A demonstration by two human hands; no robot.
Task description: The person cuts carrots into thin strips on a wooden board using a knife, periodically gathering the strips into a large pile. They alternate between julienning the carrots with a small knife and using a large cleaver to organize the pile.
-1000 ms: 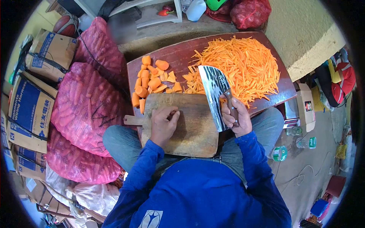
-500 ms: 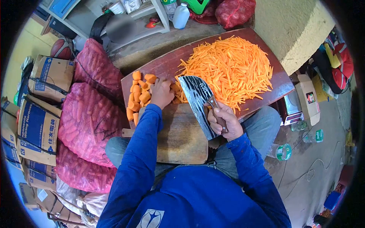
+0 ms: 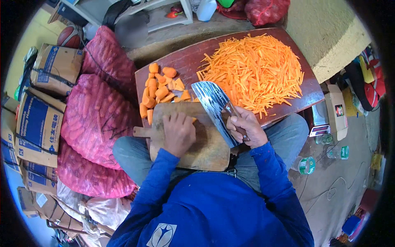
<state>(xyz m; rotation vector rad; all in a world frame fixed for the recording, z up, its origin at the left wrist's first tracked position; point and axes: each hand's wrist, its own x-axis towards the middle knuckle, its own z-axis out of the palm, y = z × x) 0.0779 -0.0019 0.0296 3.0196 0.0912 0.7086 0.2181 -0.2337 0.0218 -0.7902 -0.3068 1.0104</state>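
Observation:
My right hand (image 3: 247,126) is closed round the brown handle of a wide cleaver (image 3: 214,108), whose blade slants up to the left over the board's right edge. My left hand (image 3: 179,131) is over the wooden cutting board (image 3: 205,154), fingers curled down, with a bit of orange carrot showing at its fingertips. Peeled carrot chunks (image 3: 152,91) lie on the red-brown table (image 3: 189,55) beyond the board's left part. A large heap of carrot strips (image 3: 255,70) covers the table's right part.
Pink mesh sacks of carrots (image 3: 92,123) and cardboard boxes (image 3: 39,123) stand at the left. A concrete block (image 3: 329,37) rises at the upper right. Plastic bottles (image 3: 306,165) and an open carton (image 3: 337,115) are on the floor at the right.
My left hand has moved from the carrot chunks back onto the cutting board, with a piece of carrot at its fingers. The cleaver stays in my right hand. The view has shifted slightly.

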